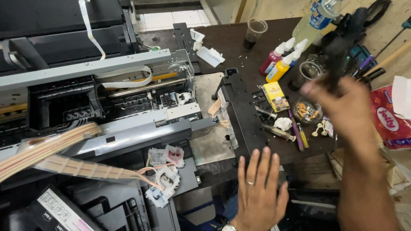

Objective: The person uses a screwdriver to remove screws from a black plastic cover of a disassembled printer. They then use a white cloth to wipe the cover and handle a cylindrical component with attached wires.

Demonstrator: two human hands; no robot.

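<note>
Fingers (257, 164) of the left hand (258, 194) are held straight and close together, flat and empty, just below a long black plastic panel (241, 112) that lies on the dark table (231, 40); whether the fingertips touch its lower end cannot be told. A ring is worn on one finger, and the wrist is cut off by the bottom edge. The right hand (342, 107) is raised over the table's right side and is blurred, so it cannot be told whether a black cloth-like thing (340, 45) above it is gripped or merely lies behind. Part of the clutter on the table is hidden by that hand and forearm. Between the two hands, a small yellow box (275, 96), a crumpled white wad (283, 123), a syringe (280, 132) and a glass ashtray (307, 111) can be seen. Further back, ink bottles (280, 62) with white nozzles are grouped beside a clear plastic cup (255, 32). To the left, an opened printer (98, 94) is spread out, with pale ink tubes (47, 147) running from the left edge to small white cartridge parts (165, 171). A red packet (391, 119) is cropped at the right edge.
</note>
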